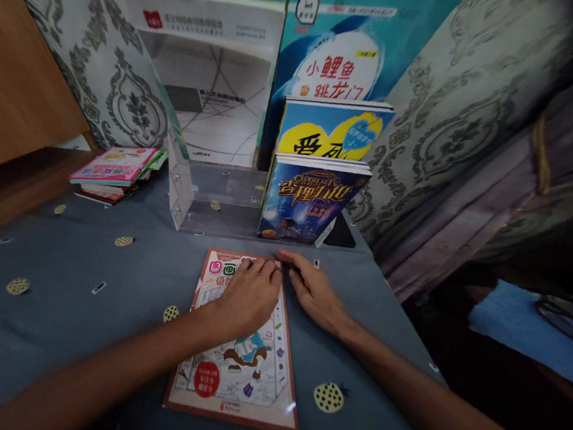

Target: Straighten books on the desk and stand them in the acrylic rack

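Note:
A picture book (253, 402) with a brown border lies flat on the cloth-covered table. My left hand (253, 297) rests palm down across the upper part of its cover, fingers stretched out and hiding some of the title. Beside the book's upper right corner is my right hand (316, 293). Its fingers reach toward that corner, and the fingertips seem to touch the edge. Just behind both hands stands a clear acrylic book stand (220, 211). A dark blue book (315, 199) leans in its right front section.
Behind the dark blue book are a blue and yellow book (334, 130) and a teal book (400, 27). A white-grey book (218, 67) fills the stand's left side. Small books (116, 166) are stacked at back left. Patterned fabric (438, 115) hangs behind; blue cloth (538, 333) lies right.

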`<state>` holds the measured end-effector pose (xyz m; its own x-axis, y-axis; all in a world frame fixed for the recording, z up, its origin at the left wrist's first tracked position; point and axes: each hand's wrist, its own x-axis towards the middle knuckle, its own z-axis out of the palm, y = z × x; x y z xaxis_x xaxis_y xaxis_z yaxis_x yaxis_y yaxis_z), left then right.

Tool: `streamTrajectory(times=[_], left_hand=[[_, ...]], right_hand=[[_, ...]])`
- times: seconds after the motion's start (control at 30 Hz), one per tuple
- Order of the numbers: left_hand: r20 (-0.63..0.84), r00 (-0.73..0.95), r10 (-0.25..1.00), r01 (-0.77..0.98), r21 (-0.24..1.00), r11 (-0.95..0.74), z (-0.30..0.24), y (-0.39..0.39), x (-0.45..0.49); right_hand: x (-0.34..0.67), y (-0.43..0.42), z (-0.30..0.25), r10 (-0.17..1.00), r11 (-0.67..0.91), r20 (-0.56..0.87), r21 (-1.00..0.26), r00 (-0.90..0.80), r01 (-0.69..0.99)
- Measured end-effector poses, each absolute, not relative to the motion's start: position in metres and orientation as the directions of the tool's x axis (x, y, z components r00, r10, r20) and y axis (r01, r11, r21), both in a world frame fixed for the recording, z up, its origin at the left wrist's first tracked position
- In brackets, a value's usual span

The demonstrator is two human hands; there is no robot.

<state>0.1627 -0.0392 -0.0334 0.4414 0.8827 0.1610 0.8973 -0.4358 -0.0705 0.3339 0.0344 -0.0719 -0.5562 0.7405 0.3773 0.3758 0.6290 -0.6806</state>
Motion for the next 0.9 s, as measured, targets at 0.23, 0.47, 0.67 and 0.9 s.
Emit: streamTrajectory(times=[0.23, 0.47, 0.67, 0.9], left_hand=[[0.218, 0.461, 0.860, 0.873, 0.064, -0.484, -0.038, -0.029, 0.162], [0.284, 0.475, 0.833, 0.847, 0.108, -0.521, -0.050, -0.029, 0.163], [0.255, 0.423, 0.870, 0.892, 0.050, -0.448, -0.043, -0.034, 0.162], [0.120, 0.234, 0.965, 0.970, -0.090, -0.224, -0.024, -0.040, 0.142]], right_hand=[[0.335, 0.034, -0.074, 0.736, 0.643, 0.398, -0.664, -0.548, 0.382], [0.335, 0.035, -0.073, 0.729, 0.651, 0.391, -0.649, -0.561, 0.394], [0.334, 0.033, -0.067, 0.701, 0.691, 0.382, -0.573, -0.602, 0.441], [0.332, 0.031, -0.056, 0.716, 0.689, 0.334, -0.483, -0.614, 0.541]])
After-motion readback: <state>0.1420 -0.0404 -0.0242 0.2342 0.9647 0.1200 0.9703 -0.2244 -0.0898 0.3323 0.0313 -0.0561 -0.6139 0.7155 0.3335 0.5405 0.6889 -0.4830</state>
